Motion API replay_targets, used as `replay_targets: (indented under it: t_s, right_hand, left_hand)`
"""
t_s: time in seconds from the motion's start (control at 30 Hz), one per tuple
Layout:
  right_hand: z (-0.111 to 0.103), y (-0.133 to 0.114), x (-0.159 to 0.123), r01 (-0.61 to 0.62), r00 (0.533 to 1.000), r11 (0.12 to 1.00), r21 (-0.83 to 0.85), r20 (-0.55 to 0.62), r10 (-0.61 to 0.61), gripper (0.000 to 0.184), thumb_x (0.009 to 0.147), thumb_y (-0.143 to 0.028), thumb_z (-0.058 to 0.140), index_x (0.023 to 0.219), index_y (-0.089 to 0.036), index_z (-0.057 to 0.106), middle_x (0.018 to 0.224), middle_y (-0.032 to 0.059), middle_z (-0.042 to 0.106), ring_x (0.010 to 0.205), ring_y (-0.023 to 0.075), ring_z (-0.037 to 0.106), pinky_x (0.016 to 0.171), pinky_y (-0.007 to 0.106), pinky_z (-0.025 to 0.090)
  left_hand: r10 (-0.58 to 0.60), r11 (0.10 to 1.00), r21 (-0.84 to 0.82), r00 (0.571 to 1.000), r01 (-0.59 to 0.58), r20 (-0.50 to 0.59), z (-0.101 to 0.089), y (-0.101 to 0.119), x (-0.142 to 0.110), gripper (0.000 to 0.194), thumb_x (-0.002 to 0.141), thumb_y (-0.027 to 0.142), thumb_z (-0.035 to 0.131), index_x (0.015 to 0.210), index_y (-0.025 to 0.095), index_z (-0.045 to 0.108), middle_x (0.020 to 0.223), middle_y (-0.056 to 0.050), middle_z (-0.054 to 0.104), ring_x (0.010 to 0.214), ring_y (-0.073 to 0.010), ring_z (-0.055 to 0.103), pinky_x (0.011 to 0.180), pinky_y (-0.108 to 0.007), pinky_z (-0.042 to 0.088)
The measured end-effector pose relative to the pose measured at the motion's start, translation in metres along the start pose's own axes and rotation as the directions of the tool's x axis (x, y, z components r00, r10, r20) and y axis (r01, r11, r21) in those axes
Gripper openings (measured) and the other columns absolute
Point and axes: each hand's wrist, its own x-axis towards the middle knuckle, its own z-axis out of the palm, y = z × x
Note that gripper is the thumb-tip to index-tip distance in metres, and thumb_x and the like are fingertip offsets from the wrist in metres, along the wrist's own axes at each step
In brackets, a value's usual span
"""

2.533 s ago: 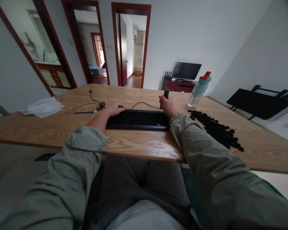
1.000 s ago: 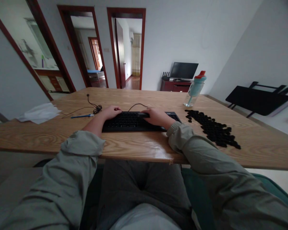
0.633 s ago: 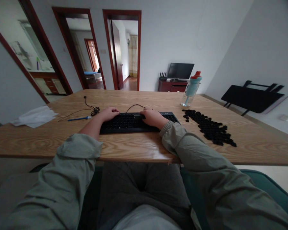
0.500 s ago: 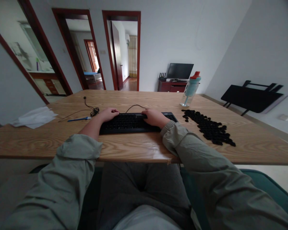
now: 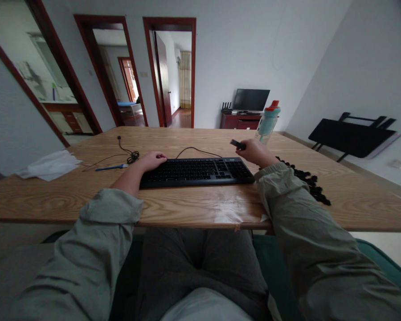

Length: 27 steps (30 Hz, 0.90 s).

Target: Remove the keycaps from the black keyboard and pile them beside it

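Note:
A black keyboard (image 5: 197,172) lies on the wooden table in front of me. My left hand (image 5: 153,161) rests on its upper left corner, fingers curled closed against the edge. Beyond the keyboard's right end, my right hand (image 5: 255,152) is raised and closed around a short, flat, dark grey stick-like piece (image 5: 238,144), whose free end points left. What kind of thing it is, I cannot make out. A spread of small black pieces (image 5: 312,183) lies to the right, partly hidden behind my right hand and sleeve.
A clear bottle with a red and teal top (image 5: 267,122) stands behind my right hand. On the left lie white tissues (image 5: 51,165), a blue brush-like stick (image 5: 110,167) and a coiled black cable (image 5: 132,157). The table's front edge (image 5: 187,225) is near my lap.
My right hand has moved right and up, off the keyboard, and the dark piece in it now shows. My left hand has stayed at the keyboard's corner.

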Motion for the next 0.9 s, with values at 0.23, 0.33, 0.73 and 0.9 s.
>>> replay_targets:
  t_s: [0.23,0.33,0.73,0.9]
  right_hand:
    - [-0.014,0.085,-0.016,-0.339,0.905,0.934,-0.11,0.231,0.356,0.013,0.075,-0.027,0.071,0.077,-0.014,0.071,0.07,0.0086,0.065,0.06,0.0187,0.058,0.057,0.032,0.042]
    - [-0.015,0.088,-0.022,-0.362,0.882,0.924,-0.125,0.275,0.383,0.01,0.074,-0.023,0.07,0.069,-0.015,0.068,0.068,0.0085,0.065,0.057,0.0183,0.058,0.055,0.032,0.043]
    - [-0.017,0.086,-0.023,-0.351,0.936,0.933,0.083,0.009,0.351,0.039,0.088,-0.041,0.058,0.115,-0.015,0.069,0.088,0.0134,0.07,0.07,0.0208,0.062,0.066,0.032,0.045]
    - [-0.018,0.062,-0.023,-0.248,0.95,0.938,0.243,-0.13,0.285,0.05,0.092,-0.054,0.048,0.116,-0.014,0.066,0.095,0.016,0.069,0.083,0.0234,0.063,0.074,0.031,0.045]
  left_hand:
    - [-0.023,1.0,-0.009,1.0,0.023,0.011,0.001,-0.005,0.004,0.035,0.08,0.044,0.054,0.099,0.02,0.072,0.109,-0.008,0.074,0.104,-0.0236,0.067,0.093,-0.03,0.049]
    - [-0.011,1.0,-0.007,1.0,0.011,0.005,0.001,-0.005,0.003,0.035,0.079,0.043,0.054,0.098,0.02,0.073,0.107,-0.009,0.074,0.102,-0.0241,0.067,0.093,-0.031,0.049]
    - [-0.016,0.999,-0.032,1.0,0.016,-0.012,0.0,-0.001,0.001,0.031,0.077,0.042,0.056,0.092,0.021,0.073,0.104,-0.007,0.075,0.1,-0.0237,0.067,0.091,-0.03,0.05]
    - [-0.035,0.999,0.003,0.999,0.035,0.006,-0.001,-0.001,0.002,0.035,0.079,0.043,0.054,0.098,0.02,0.072,0.107,-0.008,0.074,0.101,-0.0245,0.067,0.091,-0.031,0.05]
